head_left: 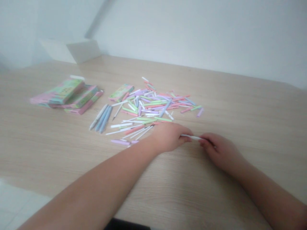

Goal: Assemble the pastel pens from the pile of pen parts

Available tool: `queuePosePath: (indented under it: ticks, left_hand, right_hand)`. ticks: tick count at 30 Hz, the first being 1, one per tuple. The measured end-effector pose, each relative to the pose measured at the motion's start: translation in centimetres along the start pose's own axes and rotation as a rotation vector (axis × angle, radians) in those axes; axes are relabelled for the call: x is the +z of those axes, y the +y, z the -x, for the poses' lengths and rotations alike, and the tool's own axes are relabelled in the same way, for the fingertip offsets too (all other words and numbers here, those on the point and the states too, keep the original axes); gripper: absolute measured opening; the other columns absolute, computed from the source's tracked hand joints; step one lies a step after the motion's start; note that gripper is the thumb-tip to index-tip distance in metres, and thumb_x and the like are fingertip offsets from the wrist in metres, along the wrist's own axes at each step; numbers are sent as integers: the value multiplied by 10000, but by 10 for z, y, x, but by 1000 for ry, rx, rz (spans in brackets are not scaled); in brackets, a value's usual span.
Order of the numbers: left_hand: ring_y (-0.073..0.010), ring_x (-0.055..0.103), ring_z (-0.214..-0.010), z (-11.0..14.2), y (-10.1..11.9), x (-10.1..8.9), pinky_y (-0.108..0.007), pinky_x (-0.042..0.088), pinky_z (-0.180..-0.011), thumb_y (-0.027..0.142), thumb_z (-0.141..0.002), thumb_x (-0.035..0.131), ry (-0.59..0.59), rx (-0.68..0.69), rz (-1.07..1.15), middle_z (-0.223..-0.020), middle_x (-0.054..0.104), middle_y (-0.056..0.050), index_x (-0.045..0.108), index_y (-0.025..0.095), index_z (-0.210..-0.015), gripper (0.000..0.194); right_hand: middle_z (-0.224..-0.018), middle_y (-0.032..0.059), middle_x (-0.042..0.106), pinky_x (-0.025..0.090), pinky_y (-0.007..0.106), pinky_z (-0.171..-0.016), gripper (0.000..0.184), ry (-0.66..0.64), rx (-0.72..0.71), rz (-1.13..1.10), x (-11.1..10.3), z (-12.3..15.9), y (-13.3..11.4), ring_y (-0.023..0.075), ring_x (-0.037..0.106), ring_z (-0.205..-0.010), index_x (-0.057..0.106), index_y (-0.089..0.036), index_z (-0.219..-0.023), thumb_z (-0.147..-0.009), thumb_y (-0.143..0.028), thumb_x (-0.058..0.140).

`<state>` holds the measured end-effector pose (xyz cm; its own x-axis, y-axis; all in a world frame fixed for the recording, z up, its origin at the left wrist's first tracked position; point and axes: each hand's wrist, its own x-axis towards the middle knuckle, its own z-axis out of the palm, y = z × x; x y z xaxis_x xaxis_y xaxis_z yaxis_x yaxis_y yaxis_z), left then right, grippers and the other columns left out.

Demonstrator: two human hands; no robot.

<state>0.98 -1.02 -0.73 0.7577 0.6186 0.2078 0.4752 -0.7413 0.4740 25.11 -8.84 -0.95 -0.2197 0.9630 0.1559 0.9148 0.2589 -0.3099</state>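
Note:
Both my hands meet just right of the pile, pinching the ends of a slim white pen part point(194, 137); the blur hides whether it is a refill or a barrel. Fingers closed, my left hand point(170, 135) grips its left end, its wrist over the near edge of the pile. At the other end, the fingertips of my right hand point(219, 150) are closed on the piece. Behind my left hand spreads a loose heap of pen parts point(153, 103) in white, green, pink, purple and blue. Thin white refills point(141, 132) with dark tips lie beside my left wrist.
Several pens point(102, 118), white and blue, lie side by side left of the heap. Farther left are stacked printed boxes point(69, 94), with another small box point(121, 92) behind the heap. An open white carton point(72, 51) stands near the wall on the wooden table point(259, 121).

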Motion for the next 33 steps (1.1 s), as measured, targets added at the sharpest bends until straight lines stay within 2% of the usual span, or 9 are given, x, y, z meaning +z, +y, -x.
queuePosePath:
  ticks: [6, 11, 13, 16, 19, 26, 29, 31, 33]
  left_hand:
    - [-234, 693, -1061, 1, 1, -4, -344, 505, -907, 492, -1001, 473, 13, 25, -60, -1102, 771, -10, 743, 334, -1161, 351]
    - [-219, 702, -963, 2, 4, -7, -314, 503, -788, 510, -1008, 447, 37, -26, -48, -1031, 772, -5, 740, 329, -1130, 365]
    - [-215, 703, -939, 2, 4, -6, -306, 500, -762, 519, -1008, 443, 14, -31, -27, -1017, 771, -5, 737, 327, -1140, 375]
    - [-220, 708, -952, 2, 4, -3, -308, 506, -771, 528, -1011, 433, -33, -27, -28, -1039, 770, -14, 725, 344, -1209, 398]
    - [-236, 708, -1010, 1, 4, -3, -327, 512, -803, 506, -1016, 432, -56, 1, -68, -1106, 770, -6, 692, 383, -1280, 391]
    - [-239, 711, -975, 0, 9, -6, -323, 505, -764, 478, -1018, 443, -60, 99, -154, -1035, 772, -21, 734, 309, -1147, 361]
    - [-229, 708, -972, -1, 10, -5, -316, 504, -772, 479, -1021, 437, -50, 84, -139, -1054, 771, -12, 729, 318, -1152, 358]
    - [-225, 703, -986, -1, 10, -5, -313, 503, -787, 479, -1023, 433, -37, 65, -115, -1065, 769, -5, 722, 327, -1165, 357]
    - [-221, 700, -979, -1, 9, -5, -308, 500, -785, 487, -1022, 431, -35, 43, -93, -1041, 767, -3, 724, 326, -1156, 359]
  right_hand:
    - [-669, 11, 667, 450, 332, -595, 413, -77, 68, -83, 1, -2, -4, 202, 628, -627, 617, -246, -785, -1057, -444, 378]
    - [-840, 33, 717, 485, 322, -626, 264, 7, 27, -64, 1, 1, 1, 209, 659, -718, 658, -235, -1050, -991, -464, 541]
    - [-906, 52, 726, 487, 329, -648, 243, 5, -23, 1, 2, 2, 4, 222, 669, -767, 662, -232, -1078, -986, -427, 550]
    - [-954, 81, 735, 489, 350, -693, 269, -34, -90, 70, 2, 3, 7, 250, 678, -849, 679, -226, -1030, -1021, -393, 468]
    - [-919, 89, 736, 488, 355, -709, 340, -82, -125, 70, 1, 2, 5, 254, 676, -852, 678, -219, -961, -1048, -408, 408]
    - [-659, 26, 656, 428, 321, -584, 504, -157, -63, -15, -1, 2, 3, 207, 621, -623, 580, -229, -713, -1071, -477, 327]
    - [-805, 35, 722, 481, 328, -632, 392, -128, -53, -82, -2, 1, 2, 224, 675, -734, 664, -239, -875, -1045, -488, 413]
    - [-935, 51, 745, 514, 338, -677, 291, -40, -38, -87, -2, 2, 1, 238, 694, -810, 676, -244, -1056, -987, -495, 544]
    - [-956, 58, 742, 524, 342, -696, 292, 27, -29, -69, -3, 3, 2, 235, 693, -808, 671, -242, -1102, -956, -486, 603]
